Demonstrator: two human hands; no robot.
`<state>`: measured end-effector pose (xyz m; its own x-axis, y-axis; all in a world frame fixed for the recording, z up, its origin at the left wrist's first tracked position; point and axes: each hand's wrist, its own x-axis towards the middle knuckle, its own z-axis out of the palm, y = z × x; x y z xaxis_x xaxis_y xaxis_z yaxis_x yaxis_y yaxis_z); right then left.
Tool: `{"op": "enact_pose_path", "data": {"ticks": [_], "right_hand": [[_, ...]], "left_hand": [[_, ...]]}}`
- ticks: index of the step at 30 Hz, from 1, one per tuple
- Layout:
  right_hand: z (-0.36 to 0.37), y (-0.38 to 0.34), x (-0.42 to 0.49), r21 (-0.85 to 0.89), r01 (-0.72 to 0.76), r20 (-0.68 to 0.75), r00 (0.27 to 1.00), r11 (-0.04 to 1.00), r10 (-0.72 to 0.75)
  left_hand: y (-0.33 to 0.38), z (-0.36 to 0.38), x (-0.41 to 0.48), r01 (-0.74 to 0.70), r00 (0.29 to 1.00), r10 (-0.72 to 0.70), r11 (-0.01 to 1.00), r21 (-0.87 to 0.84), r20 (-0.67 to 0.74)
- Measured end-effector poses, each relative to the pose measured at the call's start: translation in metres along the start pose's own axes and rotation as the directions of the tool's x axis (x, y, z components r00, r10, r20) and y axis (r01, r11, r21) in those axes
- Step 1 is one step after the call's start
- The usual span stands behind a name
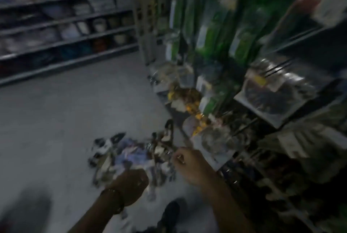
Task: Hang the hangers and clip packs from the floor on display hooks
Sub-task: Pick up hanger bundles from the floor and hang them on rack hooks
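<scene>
Your left hand (131,184) hangs knuckles-up over the near edge of the pile of packs (129,155), fingers curled under. Motion blur hides whether it holds anything, so I cannot tell the grip. A thin bracelet (114,192) sits on that wrist.

Your right hand (189,165) is just right of the pile, fingers drawn in, with a small metallic glint at the fingertips. It is too smeared to say whether it pinches something or is bare: cannot tell.

The pile lies on the pale floor (56,120), near centre, close against the foot of the display rack (216,86) on the right. It is a jumble of clear, bluish and dark packets; single items cannot be made out.

On the rack:
- green packs (212,32) hang high up
- a clear bag with dark contents (272,97) hangs further right, below black hook prongs (277,68)
- yellow bits (199,118) show low down, near the pile

Far left, long shelves (65,22) of stacked goods run along the aisle.
</scene>
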<state>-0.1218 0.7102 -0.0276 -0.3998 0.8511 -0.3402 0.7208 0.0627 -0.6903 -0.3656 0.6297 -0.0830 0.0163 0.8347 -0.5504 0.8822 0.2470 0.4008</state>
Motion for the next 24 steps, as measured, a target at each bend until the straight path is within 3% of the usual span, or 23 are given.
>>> {"op": "enact_pose_path", "data": {"ticks": [4,9,17,21,24], "right_hand": [[0.080,0.009,-0.002,-0.028,-0.049,0.277,0.959,0.998,0.055],[0.129,0.011,0.019,-0.100,-0.071,0.443,0.890,0.992,0.109],[0.209,-0.014,0.071,-0.179,-0.088,0.473,0.866,0.980,0.164],[0.267,-0.039,0.118,-0.243,-0.060,0.518,0.836,0.968,0.182],[0.309,-0.061,0.158,-0.242,-0.119,0.498,0.836,0.963,0.229]], "left_hand": [[-0.058,0.034,-0.073,0.178,0.981,-0.179,0.984,0.022,0.081],[-0.102,0.045,-0.103,0.358,0.931,-0.355,0.933,-0.028,0.091],[-0.159,0.039,-0.081,0.423,0.905,-0.406,0.889,-0.177,0.125],[-0.224,0.028,-0.058,0.427,0.904,-0.407,0.877,-0.222,0.133],[-0.283,0.013,-0.034,0.394,0.916,-0.360,0.890,-0.228,0.178]]}}
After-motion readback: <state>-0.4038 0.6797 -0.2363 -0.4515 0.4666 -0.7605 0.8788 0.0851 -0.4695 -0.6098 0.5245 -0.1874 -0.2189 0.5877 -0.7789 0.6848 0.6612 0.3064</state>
